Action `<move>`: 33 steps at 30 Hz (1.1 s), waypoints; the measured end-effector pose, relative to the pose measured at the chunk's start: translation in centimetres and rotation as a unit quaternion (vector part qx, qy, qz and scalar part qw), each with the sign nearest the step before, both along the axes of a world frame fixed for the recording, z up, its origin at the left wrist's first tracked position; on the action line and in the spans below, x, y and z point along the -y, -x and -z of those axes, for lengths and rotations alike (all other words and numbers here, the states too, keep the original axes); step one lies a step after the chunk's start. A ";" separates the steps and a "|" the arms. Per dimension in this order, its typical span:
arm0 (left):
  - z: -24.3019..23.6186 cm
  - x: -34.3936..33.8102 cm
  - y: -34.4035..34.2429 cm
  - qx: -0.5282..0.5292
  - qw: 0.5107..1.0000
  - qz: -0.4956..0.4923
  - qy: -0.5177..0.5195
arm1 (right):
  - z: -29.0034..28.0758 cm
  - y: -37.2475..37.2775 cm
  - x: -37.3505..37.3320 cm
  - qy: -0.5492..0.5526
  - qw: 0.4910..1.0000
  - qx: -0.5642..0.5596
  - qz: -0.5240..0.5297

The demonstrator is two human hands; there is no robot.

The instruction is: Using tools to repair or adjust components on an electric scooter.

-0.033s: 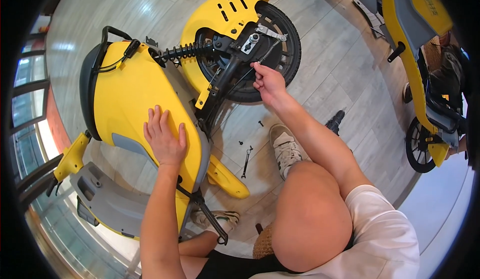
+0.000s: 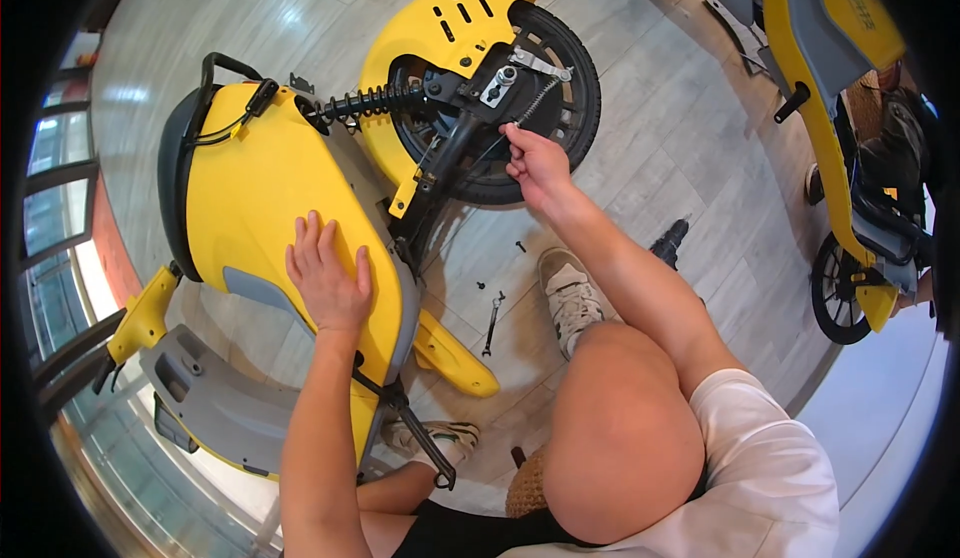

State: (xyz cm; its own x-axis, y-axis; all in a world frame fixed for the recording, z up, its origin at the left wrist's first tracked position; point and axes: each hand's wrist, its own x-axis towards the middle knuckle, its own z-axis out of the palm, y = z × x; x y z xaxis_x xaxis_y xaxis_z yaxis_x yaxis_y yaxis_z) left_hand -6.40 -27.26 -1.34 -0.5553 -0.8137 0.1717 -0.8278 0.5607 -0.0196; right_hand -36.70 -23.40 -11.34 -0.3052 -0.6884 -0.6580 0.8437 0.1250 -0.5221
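A yellow and grey scooter (image 2: 240,198) lies on its side at the left. My left hand (image 2: 332,283) rests flat on its yellow body panel, fingers spread. Beside the rear wheel (image 2: 590,108), my right hand (image 2: 541,168) is closed in a pinch on a thin black brake cable (image 2: 482,161), just below a small coil spring (image 2: 541,100). That spring runs up to a silver brake arm (image 2: 541,64) at the hub. The fingertips partly hide the cable's end. A yellow slotted fender (image 2: 400,43) and a black shock absorber (image 2: 365,105) sit next to the wheel.
On the floor between my feet and the scooter lie a wrench (image 2: 493,324) and small screws (image 2: 520,246). A black tool (image 2: 671,242) is partly behind my right forearm. Another yellow scooter (image 2: 835,148) stands at the right, with a person beside it. The kickstand (image 2: 428,444) points toward me.
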 end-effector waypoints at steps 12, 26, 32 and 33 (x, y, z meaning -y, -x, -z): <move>-0.2 0.2 0.0 -0.012 1.000 0.004 0.002 | 0.2 1.6 -0.8 -0.044 0.988 -0.141 -0.049; -0.1 0.1 -0.1 -0.017 1.000 0.000 -0.001 | -8.7 9.5 7.4 0.097 0.534 -0.813 -0.209; -0.2 0.2 -0.1 -0.011 1.000 -0.003 -0.007 | -8.6 8.7 11.3 0.101 0.446 -0.832 -0.315; -0.3 0.2 0.0 -0.012 1.000 -0.002 -0.007 | -8.6 8.4 11.6 0.093 0.443 -0.828 -0.331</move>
State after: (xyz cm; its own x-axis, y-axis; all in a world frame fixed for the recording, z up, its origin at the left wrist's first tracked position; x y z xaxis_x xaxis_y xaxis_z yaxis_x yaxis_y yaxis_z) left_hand -6.36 -27.43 -1.03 -0.5478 -0.8185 0.1730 -0.8302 0.5574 0.0080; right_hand -45.15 -34.98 -2.74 0.0472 -0.9830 0.1772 -0.9047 -0.1173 -0.4096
